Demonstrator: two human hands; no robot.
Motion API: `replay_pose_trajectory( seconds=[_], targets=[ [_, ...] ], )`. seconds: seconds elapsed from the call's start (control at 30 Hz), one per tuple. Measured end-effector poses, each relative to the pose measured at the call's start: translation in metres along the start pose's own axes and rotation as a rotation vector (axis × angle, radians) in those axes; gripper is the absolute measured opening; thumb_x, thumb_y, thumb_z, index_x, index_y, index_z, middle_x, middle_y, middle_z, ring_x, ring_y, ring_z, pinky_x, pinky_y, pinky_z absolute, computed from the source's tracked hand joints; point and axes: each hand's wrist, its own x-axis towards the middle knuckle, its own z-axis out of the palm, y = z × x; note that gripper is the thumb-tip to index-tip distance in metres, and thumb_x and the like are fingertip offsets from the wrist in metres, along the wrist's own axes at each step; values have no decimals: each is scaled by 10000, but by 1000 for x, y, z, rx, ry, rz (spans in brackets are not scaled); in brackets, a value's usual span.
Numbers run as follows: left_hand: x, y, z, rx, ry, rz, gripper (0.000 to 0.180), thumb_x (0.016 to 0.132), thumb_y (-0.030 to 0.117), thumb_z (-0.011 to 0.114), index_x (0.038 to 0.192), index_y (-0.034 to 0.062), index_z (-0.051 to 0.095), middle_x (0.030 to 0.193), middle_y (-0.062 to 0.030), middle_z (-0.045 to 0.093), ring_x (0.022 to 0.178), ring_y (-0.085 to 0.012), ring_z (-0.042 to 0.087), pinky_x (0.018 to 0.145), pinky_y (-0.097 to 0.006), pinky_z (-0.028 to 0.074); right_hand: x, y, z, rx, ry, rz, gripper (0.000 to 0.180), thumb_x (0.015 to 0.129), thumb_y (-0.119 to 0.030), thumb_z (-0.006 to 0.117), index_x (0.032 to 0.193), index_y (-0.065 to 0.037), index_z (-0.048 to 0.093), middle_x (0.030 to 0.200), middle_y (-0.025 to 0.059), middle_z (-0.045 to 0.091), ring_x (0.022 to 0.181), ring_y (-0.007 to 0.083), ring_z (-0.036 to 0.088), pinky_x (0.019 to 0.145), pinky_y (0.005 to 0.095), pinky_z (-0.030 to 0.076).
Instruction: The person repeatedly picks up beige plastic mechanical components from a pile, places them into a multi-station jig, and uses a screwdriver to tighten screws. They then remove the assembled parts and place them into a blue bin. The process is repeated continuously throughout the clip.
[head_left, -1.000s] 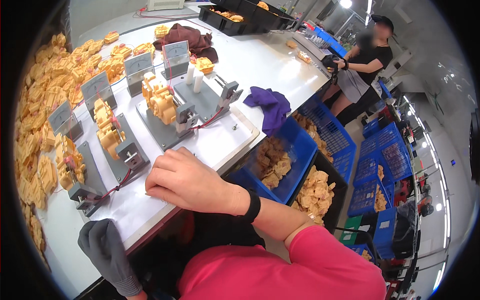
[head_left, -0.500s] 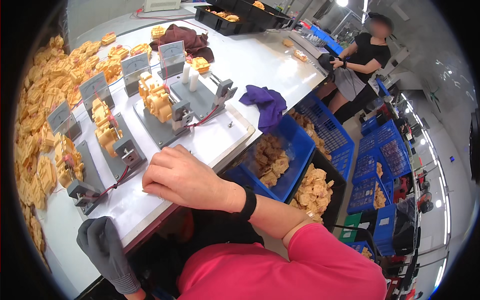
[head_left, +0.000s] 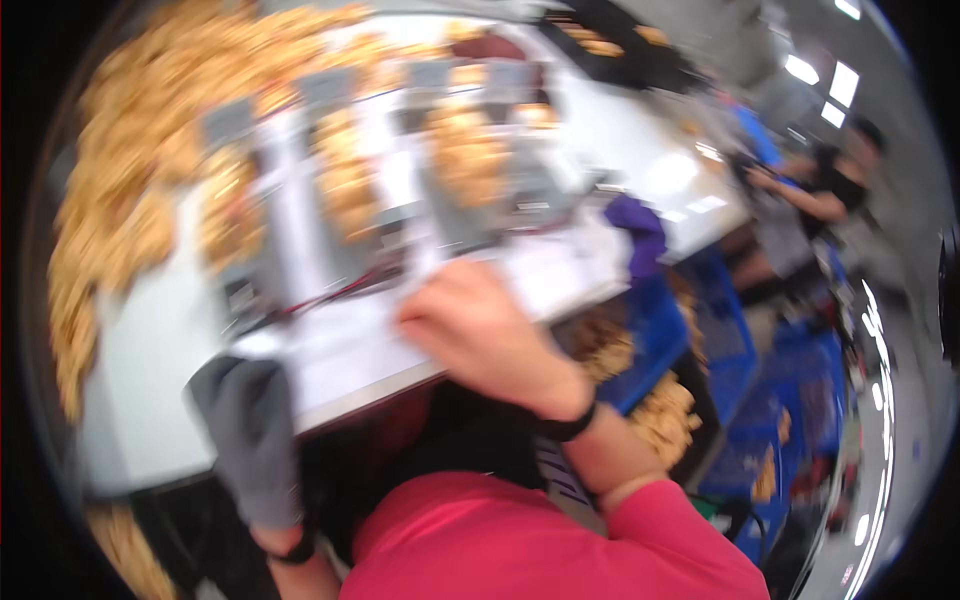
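Observation:
The whole picture is smeared by motion. My right hand (head_left: 475, 315), bare with a black wristband, hovers over the white sheet along the table's front edge, its fingers curled inward. What lies inside them, if anything, is hidden. My left hand (head_left: 245, 410) wears a grey glove and hangs by the table edge at the left, its fingers blurred together. Beyond them, grey test fixtures stand in a row: yellow plastic assemblies sit in the left fixture (head_left: 232, 215), the middle fixture (head_left: 347, 185) and the right fixture (head_left: 465, 165). Gauge panels (head_left: 328, 88) rise behind, and red-black wires (head_left: 345, 287) run in front.
A large heap of yellow parts (head_left: 130, 150) covers the table's left and back. A purple cloth (head_left: 637, 232) hangs over the right edge, above blue crates (head_left: 655, 320) of parts. Black trays (head_left: 625, 50) stand at the back. A co-worker (head_left: 830, 190) stands at far right.
The view has swung, so the table and fixtures now appear farther right and more level. Both hands also sit farther right in the picture; my right hand stays curled over the sheet.

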Motion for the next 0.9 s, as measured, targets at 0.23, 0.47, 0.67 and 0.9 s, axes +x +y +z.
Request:
replay_pose_trajectory(
  seconds=[0.23,0.47,0.67,0.9],
  targets=[
    [6,8,1,61,88,229,116,822,154,775,917,145,709,949,-31,637,935,-243,593,872,-371,435,-9,-23,-10,-60,-86,261,46,863,28,647,896,7,624,867,116,559,864,285,539,804,352,435],
    [2,12,-2,71,80,174,148,808,178,794,939,172,726,936,-1,649,942,-204,597,887,-366,420,-7,-24,-8,-51,-74,243,80,844,-4,689,902,-10,634,876,107,551,881,285,535,804,360,427],
    [10,14,-4,107,25,187,158,790,155,801,934,157,735,932,-9,646,929,-217,584,866,-363,420,-3,-21,-11,-48,-78,267,115,808,-37,735,897,-45,663,880,92,575,869,280,538,799,377,422],
    [9,18,-3,103,31,153,188,754,49,799,916,117,734,928,-39,630,960,-251,536,857,-369,445,-2,-18,-9,-61,-62,203,128,790,-64,767,884,-73,681,857,66,598,845,276,550,778,381,411]
  ],
)
